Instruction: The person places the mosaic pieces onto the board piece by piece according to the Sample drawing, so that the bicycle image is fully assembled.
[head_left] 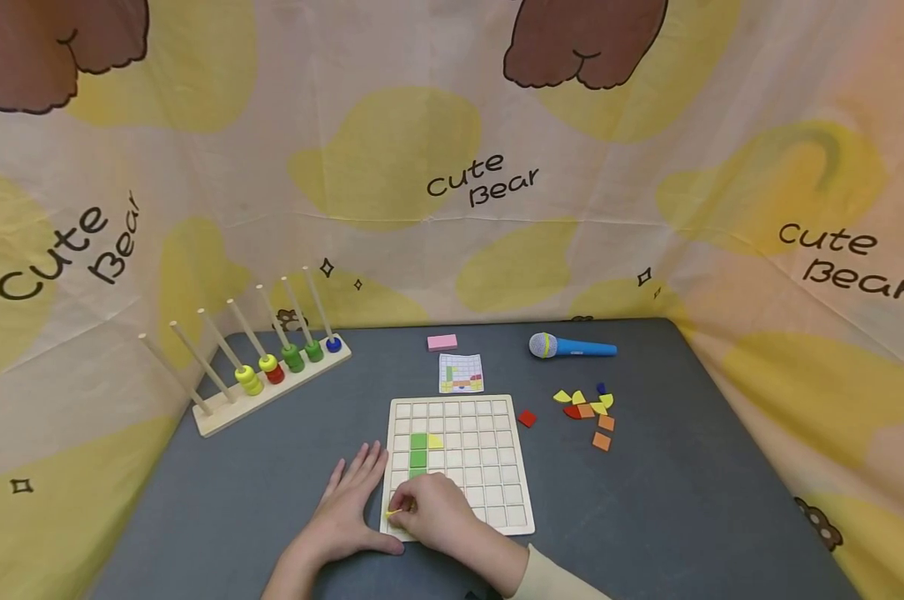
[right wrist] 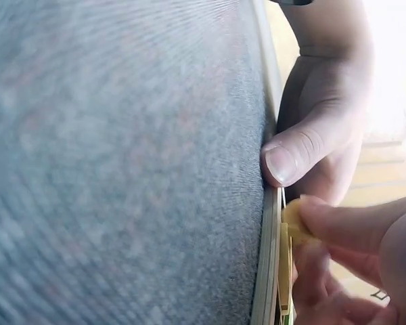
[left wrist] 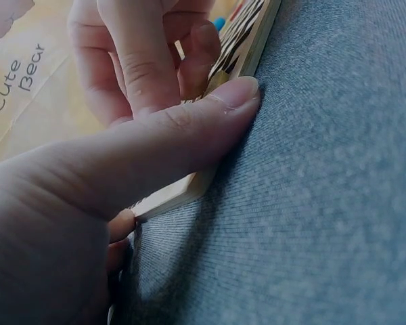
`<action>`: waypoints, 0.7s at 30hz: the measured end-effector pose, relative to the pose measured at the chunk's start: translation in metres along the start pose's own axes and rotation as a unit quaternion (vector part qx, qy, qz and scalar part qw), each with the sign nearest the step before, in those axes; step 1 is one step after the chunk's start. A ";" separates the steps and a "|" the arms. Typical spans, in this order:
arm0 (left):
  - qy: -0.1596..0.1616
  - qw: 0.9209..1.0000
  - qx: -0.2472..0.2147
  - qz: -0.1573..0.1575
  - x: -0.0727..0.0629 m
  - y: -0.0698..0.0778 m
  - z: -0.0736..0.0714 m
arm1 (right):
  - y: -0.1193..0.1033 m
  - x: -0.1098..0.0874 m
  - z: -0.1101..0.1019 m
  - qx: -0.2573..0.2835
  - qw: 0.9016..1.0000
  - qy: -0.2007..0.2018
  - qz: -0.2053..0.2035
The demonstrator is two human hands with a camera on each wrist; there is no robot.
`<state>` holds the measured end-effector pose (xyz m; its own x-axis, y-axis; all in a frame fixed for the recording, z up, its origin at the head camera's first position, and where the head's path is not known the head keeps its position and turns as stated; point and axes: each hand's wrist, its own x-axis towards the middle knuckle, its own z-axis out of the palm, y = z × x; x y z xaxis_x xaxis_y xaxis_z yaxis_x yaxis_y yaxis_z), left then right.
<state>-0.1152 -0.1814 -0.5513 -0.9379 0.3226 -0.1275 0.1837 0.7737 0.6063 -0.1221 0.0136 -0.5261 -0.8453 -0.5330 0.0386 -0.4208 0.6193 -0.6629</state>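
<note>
A square wooden grid board lies on the dark tabletop. Green squares run down a column at its left, with a yellow quarter-round piece beside the top one. My left hand rests along the board's left side, fingers spread, its thumb at the near edge. Over the board's near left corner, my right hand pinches a small yellow piece between thumb and fingers. In the right wrist view, another yellow piece shows on the board nearby. The right hand covers part of the green column.
Right of the board are a red square and loose yellow, orange, red and blue pieces. Behind it lie a printed pattern card, a pink block and a blue toy microphone. A peg counting stand stands back left.
</note>
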 end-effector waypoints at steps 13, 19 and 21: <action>-0.009 1.000 0.005 -0.012 0.001 0.001 -0.001 | 0.001 0.001 -0.001 -0.036 0.999 0.006 -0.003; -0.006 1.000 0.004 -0.008 0.000 0.000 0.000 | 0.000 -0.002 -0.002 -0.053 0.999 -0.002 0.003; -0.006 1.000 0.007 -0.008 0.000 -0.001 0.001 | 0.000 -0.003 -0.002 -0.053 0.999 -0.005 0.005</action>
<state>-0.1156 -0.1818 -0.5524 -0.9372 0.3166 -0.1464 0.1731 0.7865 0.5929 -0.1203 0.0165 -0.5245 -0.8467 -0.5315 0.0244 -0.4447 0.6819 -0.5807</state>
